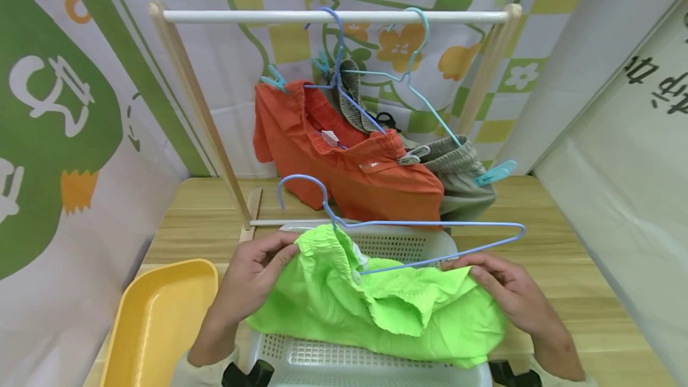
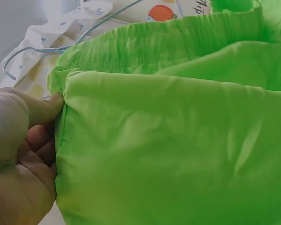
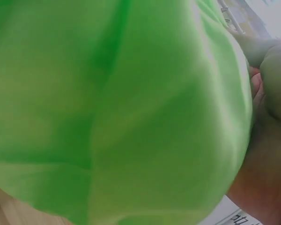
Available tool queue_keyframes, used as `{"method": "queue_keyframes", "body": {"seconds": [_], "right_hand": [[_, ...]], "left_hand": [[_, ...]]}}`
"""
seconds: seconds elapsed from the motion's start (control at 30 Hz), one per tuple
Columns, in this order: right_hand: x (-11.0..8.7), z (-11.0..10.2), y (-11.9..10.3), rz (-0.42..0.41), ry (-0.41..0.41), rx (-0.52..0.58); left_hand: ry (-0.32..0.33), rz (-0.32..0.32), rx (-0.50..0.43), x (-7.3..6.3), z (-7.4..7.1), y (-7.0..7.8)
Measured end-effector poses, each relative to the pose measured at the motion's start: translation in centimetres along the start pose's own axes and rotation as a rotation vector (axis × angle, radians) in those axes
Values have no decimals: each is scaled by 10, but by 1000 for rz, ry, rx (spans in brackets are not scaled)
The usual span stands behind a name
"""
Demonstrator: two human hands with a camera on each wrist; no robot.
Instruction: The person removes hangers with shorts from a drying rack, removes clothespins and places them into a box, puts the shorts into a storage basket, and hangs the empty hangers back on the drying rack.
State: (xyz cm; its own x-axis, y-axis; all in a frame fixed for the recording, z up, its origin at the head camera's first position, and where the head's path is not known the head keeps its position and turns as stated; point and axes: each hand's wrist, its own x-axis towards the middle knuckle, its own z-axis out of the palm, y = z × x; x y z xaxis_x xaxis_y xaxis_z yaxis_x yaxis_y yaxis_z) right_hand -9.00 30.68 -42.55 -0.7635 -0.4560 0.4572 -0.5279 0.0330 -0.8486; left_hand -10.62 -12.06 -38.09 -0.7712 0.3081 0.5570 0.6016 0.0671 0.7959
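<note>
Both hands pinch the green shorts over the basket at the desk's near edge: left hand and right hand at the waistband ends. Light, limp, probably slippery cloth; the elastic waistband looks the best hold, by the hanger.

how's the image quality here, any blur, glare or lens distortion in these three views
Head view: sharp, evenly lit, no glare, wide-lens bending of the rack rail. Left wrist view: green shorts clear, left hand soft and close. Right wrist view: blurred, shorts fill the frame, right hand dim at the edge.
</note>
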Motion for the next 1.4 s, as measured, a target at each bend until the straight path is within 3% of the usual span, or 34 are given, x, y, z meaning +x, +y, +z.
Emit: {"method": "queue_keyframes", "body": {"seconds": [0.2, 0.5, 0.67, 0.83, 0.97, 1.1, 1.4], "right_hand": [[4, 1, -4, -8, -34, 118], [2, -4, -7, -48, 19, 146], [-5, -5, -10, -7, 47, 59], [-7, -2, -22, 167, 5, -147], [-6, 2, -25, 232, -45, -262], [-7, 3, -23, 231, -74, -267], [-8, -2, -23, 164, -125, -117]], "left_hand": [[-65, -21, 55, 0, 2, -4], [-121, -48, 150, -3, 5, -7], [-165, -55, 189, -3, 9, -8], [-182, -30, 229, -2, 14, -10], [-196, -28, 236, -1, 20, -10], [-195, -44, 242, -1, 21, -8], [-191, -46, 210, -1, 20, -10]]}}
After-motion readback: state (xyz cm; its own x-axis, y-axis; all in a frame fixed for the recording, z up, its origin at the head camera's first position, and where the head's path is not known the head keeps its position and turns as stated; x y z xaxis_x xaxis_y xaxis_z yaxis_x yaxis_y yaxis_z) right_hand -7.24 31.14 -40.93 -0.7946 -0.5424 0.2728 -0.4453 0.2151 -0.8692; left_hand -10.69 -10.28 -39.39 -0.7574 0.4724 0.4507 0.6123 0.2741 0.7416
